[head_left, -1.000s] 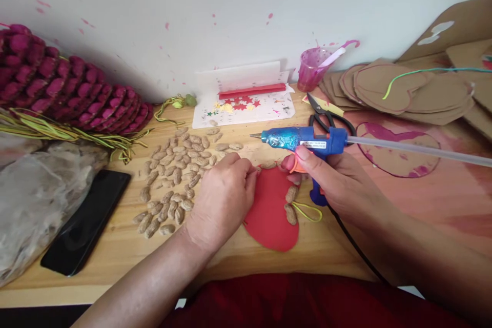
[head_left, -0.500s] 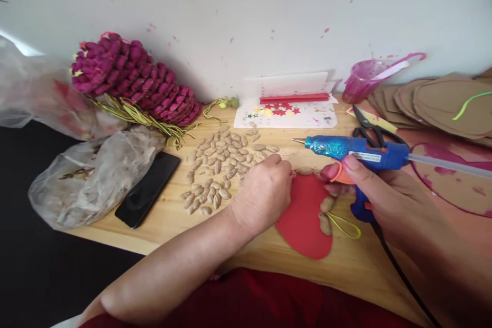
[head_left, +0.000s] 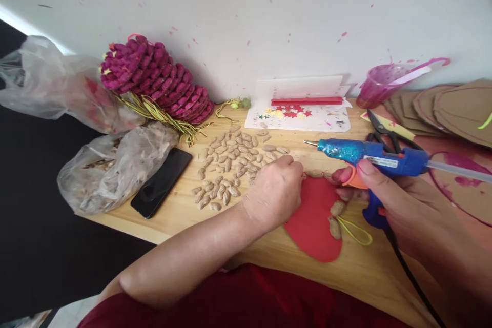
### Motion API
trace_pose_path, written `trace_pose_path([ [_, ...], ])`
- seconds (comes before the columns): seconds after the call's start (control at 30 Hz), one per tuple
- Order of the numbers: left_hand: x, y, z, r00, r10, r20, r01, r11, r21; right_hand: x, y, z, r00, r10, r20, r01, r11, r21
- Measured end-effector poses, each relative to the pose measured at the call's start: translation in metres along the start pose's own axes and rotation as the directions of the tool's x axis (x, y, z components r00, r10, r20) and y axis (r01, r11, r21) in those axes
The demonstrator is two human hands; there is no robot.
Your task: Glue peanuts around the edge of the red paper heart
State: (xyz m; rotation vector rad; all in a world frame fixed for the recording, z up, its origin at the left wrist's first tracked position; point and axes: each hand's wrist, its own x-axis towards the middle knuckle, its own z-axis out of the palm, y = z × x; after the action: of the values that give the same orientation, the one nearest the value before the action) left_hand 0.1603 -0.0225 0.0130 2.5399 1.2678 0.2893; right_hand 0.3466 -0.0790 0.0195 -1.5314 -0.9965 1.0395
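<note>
My right hand (head_left: 388,189) is wrapped round a blue glue gun (head_left: 346,149), its metal nozzle pointing left above the table. The fingers of my left hand (head_left: 279,187) are closed at the upper left edge of a red cutout (head_left: 313,220); what they hold, if anything, is hidden. Peanuts (head_left: 333,226) sit along the cutout's top and right edges, and a yellow-green loop (head_left: 357,233) sticks out at its right. Many loose peanuts (head_left: 230,156) lie left of my left hand.
A black phone (head_left: 161,183), plastic bags (head_left: 115,166) and stacked magenta peanut discs (head_left: 154,79) are at the left. Behind are a white sheet (head_left: 253,119) with small stars and a pink-stained cup (head_left: 374,87). Black pruners (head_left: 384,133) and cardboard discs (head_left: 461,107) lie right.
The view has shifted left, so everything appears further right. Both hands keep nearly the same positions over the red cutout, and the glue gun is still held.
</note>
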Motion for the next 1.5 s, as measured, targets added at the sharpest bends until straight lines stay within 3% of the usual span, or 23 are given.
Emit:
trace_pose_path([
  [0.2,0.002,0.000,-0.001,1.000,0.016,0.010,-0.016,1.000,-0.003,0.002,0.002,-0.001,0.995,0.092,0.029,-0.091,0.996,-0.012],
  [0.43,0.003,-0.007,-0.008,0.999,-0.003,-0.034,0.001,0.998,-0.055,0.001,0.003,0.001,0.995,0.077,0.069,-0.082,0.995,0.063],
  [0.6,0.001,-0.022,-0.028,0.971,0.007,-0.239,-0.030,0.996,-0.090,0.004,0.007,-0.001,0.997,0.053,0.062,-0.064,0.982,0.179],
  [0.8,0.000,-0.030,-0.039,0.971,0.239,0.013,-0.237,0.969,-0.066,0.005,0.007,0.000,0.998,-0.003,0.071,-0.011,0.979,0.204],
  [0.97,-0.001,-0.026,-0.038,0.953,0.243,0.182,-0.243,0.970,-0.021,0.004,0.006,-0.001,0.998,-0.014,0.066,0.002,0.985,0.175],
  [1.2,-0.004,-0.021,-0.034,0.948,0.235,0.215,-0.255,0.964,0.072,0.005,0.007,-0.001,0.995,0.035,0.093,-0.049,0.987,0.152],
  [1.33,0.000,-0.027,-0.031,0.945,0.262,0.197,-0.266,0.964,-0.007,0.006,0.008,-0.001,0.997,0.009,0.075,-0.022,0.986,0.168],
  [1.5,0.007,-0.039,-0.033,0.952,0.298,0.072,-0.291,0.952,-0.094,0.009,0.002,-0.007,0.998,-0.034,0.051,0.023,0.979,0.204],
])
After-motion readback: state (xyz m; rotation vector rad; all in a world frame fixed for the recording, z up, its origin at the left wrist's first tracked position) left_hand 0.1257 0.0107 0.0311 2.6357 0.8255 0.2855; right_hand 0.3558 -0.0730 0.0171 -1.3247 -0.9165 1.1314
